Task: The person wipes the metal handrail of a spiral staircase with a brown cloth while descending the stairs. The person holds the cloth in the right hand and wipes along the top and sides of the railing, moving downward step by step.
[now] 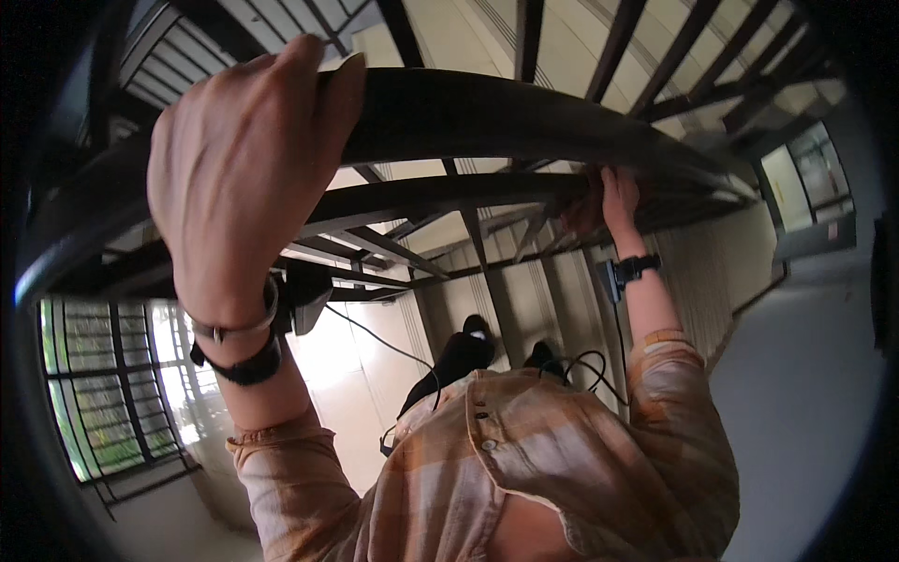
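My left hand is large and near at the upper left, wrapped over a dark, glossy stair handrail; its fingertips are hidden behind the rail. Further right, my right hand reaches up to the handrail's underside, near a thinner dark lower rail. A blurred reddish-brown shape lies beside its fingers, and whether this hand holds anything is unclear. Black straps with small devices sit on both wrists, with thin cables running down from them. A metal bangle is also on the left wrist.
Pale stair treads with grooved edges lie below, with my dark shoes on them. Dark balusters and another stair flight stand beyond the rail. A barred window is at the left, a grey-blue wall at the right.
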The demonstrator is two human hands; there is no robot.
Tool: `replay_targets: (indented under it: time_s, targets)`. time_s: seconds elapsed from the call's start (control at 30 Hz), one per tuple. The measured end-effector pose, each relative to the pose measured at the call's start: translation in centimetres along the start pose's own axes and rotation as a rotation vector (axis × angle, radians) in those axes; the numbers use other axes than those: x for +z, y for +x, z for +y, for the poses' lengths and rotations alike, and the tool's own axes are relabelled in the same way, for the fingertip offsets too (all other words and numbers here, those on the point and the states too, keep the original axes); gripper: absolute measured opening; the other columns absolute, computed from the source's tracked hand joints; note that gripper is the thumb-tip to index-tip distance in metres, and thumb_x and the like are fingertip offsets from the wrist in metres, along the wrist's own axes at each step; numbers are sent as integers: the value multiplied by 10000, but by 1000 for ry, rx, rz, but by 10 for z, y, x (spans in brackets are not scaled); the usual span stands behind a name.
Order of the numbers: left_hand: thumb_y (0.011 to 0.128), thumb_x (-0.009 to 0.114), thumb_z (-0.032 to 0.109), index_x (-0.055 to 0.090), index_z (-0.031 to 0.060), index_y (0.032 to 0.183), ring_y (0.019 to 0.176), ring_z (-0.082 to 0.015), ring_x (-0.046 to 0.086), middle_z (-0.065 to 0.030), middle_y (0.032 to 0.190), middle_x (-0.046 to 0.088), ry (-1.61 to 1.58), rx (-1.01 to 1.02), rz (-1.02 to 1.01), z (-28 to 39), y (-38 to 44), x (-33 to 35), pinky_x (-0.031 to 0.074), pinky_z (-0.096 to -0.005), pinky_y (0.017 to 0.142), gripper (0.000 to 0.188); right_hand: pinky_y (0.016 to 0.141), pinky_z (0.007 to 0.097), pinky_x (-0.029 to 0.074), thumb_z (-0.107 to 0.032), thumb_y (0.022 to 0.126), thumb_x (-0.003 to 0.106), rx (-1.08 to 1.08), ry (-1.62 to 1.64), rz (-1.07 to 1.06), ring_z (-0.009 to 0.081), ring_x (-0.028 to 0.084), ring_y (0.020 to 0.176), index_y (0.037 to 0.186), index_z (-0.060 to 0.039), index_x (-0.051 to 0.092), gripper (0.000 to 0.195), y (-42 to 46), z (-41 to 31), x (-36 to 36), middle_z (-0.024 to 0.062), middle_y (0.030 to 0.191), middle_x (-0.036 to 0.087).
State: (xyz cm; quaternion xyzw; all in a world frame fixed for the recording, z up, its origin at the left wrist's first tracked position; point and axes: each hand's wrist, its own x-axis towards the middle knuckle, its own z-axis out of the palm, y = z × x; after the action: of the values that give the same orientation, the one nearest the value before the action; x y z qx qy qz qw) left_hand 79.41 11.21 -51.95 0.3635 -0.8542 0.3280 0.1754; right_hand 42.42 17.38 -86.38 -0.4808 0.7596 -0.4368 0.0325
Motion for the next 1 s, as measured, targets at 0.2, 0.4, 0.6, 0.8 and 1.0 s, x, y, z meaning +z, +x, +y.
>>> replay_targets:
  time_s: [0.2,0.4,0.6,0.8,1.0]
  targets:
    - [988,518,343,670,121,921,523,-211,589,-74,604,585,1,-20,138,-10,-3,10,446,-351,519,277,837,516,492,-414,1002,420,-338,-200,121,425,614,939,1106,10,623,482,12,46,20,212,1035,655]
    - [936,562,411,632,35,664,542,-339,588,-150,556,562,-40,-302,114,26,3,-16,448,-436,526,469,752,494,474,-345,997,448,-292,-25,58,414,600,843,906,38,661,448,5,17,6,240,936,649]
    - [915,557,420,667,63,704,620,-380,622,-164,632,625,46,-355,96,28,4,-10,486,-476,573,429,796,427,441,-373,1004,458,134,788,77,292,581,908,1070,80,593,477,-10,7,-12,174,1026,638]
    - [885,560,389,671,67,711,638,-376,625,-169,642,625,38,-368,110,28,-1,-11,478,-475,568,382,1043,410,398,-405,986,464,563,1530,-274,263,510,1203,1360,-41,464,522,-76,-61,-49,89,1353,512]
    - [873,565,385,680,83,721,628,-374,630,-156,633,630,35,-344,163,25,-1,-8,491,-472,568,358,1048,381,384,-395,1010,406,425,1511,-457,245,497,1208,1365,-37,464,508,-105,-127,0,106,1352,511]
